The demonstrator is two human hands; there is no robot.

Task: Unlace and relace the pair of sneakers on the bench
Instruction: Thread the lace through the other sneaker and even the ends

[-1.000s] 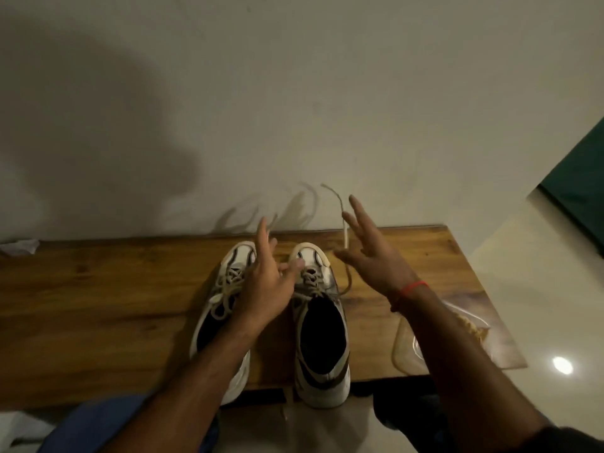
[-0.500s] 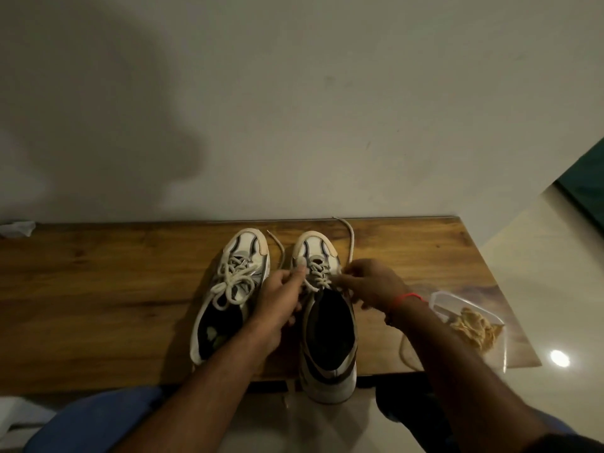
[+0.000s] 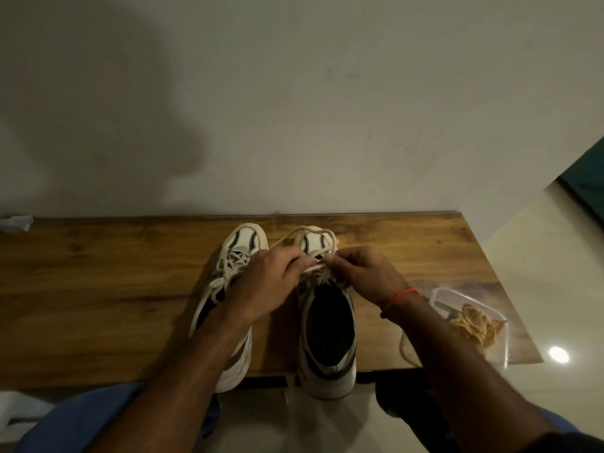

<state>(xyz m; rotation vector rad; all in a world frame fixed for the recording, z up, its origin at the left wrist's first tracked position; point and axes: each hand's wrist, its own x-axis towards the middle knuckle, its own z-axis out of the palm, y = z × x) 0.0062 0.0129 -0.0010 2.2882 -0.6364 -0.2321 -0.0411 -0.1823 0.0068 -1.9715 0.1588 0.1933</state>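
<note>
Both hands, left hand (image 3: 261,282) and right hand (image 3: 362,273), pinched the lace (image 3: 307,233) over the right sneaker (image 3: 327,322); left sneaker (image 3: 242,246) under left wrist, plastic container (image 3: 470,322) right of right wrist. Lace loops were newly formed versus earlier.

Dim; big shadow on wall (image 3: 98,109), floor glare (image 3: 559,354).

1. The left hand (image 3: 264,286) and right hand (image 3: 362,276), spread open above the shoes a second ago, now meet fingertip to fingertip over the right sneaker (image 3: 327,322).
2. The lace (image 3: 304,232), earlier dangling high, now loops over its toe.
</note>
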